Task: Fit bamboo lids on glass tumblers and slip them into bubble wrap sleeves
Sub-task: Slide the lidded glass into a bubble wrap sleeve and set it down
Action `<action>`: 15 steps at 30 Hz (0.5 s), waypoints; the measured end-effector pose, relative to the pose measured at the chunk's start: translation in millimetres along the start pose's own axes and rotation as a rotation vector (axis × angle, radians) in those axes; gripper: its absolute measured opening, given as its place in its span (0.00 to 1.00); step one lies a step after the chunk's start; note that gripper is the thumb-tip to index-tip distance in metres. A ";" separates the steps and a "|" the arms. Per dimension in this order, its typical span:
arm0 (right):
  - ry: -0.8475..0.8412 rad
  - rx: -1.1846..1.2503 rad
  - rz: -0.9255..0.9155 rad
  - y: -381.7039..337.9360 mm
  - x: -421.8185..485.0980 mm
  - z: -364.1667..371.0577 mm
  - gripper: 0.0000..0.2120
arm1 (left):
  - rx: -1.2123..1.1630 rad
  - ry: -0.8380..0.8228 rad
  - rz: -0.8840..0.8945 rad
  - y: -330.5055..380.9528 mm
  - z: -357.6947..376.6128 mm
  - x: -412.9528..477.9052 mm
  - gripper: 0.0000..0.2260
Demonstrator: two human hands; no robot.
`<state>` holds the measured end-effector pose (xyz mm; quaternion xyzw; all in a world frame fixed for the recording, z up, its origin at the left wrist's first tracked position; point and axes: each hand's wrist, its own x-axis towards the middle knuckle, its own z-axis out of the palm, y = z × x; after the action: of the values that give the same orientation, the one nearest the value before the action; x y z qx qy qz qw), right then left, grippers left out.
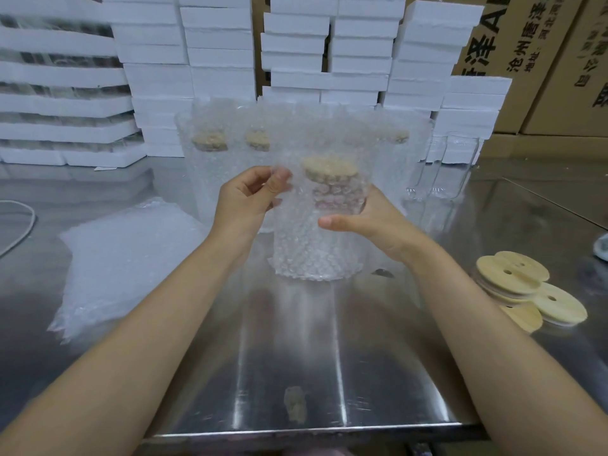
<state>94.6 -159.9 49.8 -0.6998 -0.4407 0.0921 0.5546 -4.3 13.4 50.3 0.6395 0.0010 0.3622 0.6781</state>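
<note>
Noted a white cord point(19, 225) curving along the far left edge of the frame, on the steel surface point(329, 357). Saw white foam trays point(59, 103) stacked at upper left, and taller stacks of white foam boxes point(358, 44) across the top centre. Found a pile of flat sleeves point(131, 258) lying on the surface at left of centre. Made out a row of wrapped tumblers point(210, 149) standing upright at centre back, their lids dim through the wrap.

Pinched the upper left edge of a bubble wrap sleeve point(316, 251) between thumb and fingers of the left hand point(250, 199), at the centre of the frame. Held that sleeve upright, with its lower end at or just above the surface; could not tell which. Saw a glass tumbler point(342, 205) in the upper part of the sleeve, with a bamboo lid point(329, 167) fitted on top. Gripped sleeve and tumbler together with the right hand point(368, 222), thumb across the front and fingers curled behind. Kept the hands apart, one on each side of the sleeve.

Noted bare glass tumblers point(454, 166) standing right of centre, near the foam. Found loose bamboo lids point(526, 287) piled at lower right, overlapping. Saw printed cardboard boxes point(543, 60) at upper right.
</note>
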 end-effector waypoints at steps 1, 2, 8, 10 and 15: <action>0.031 0.020 0.002 0.7 -0.2 -2.8 0.40 | -0.006 0.010 0.007 -0.1 -0.2 0.0 0.05; 0.065 0.047 0.005 1.9 -0.4 -6.7 0.41 | -0.001 0.012 0.011 -0.4 -0.5 0.1 0.08; 0.455 0.159 -0.020 -2.3 -1.0 -24.1 0.32 | 0.114 -0.037 -0.041 -11.5 1.2 -1.0 0.12; 0.630 0.171 -0.061 -6.7 -2.9 -32.3 0.28 | 0.141 -0.068 -0.056 -19.0 3.3 -2.5 0.11; 0.891 0.092 -0.131 -3.5 -5.2 -50.3 0.32 | 0.300 -0.201 -0.092 -40.2 11.0 -12.7 0.10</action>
<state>120.9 -198.6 69.5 -0.6164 -0.1976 -0.2340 0.7255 11.2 0.8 11.6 0.7657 0.0165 0.2611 0.5876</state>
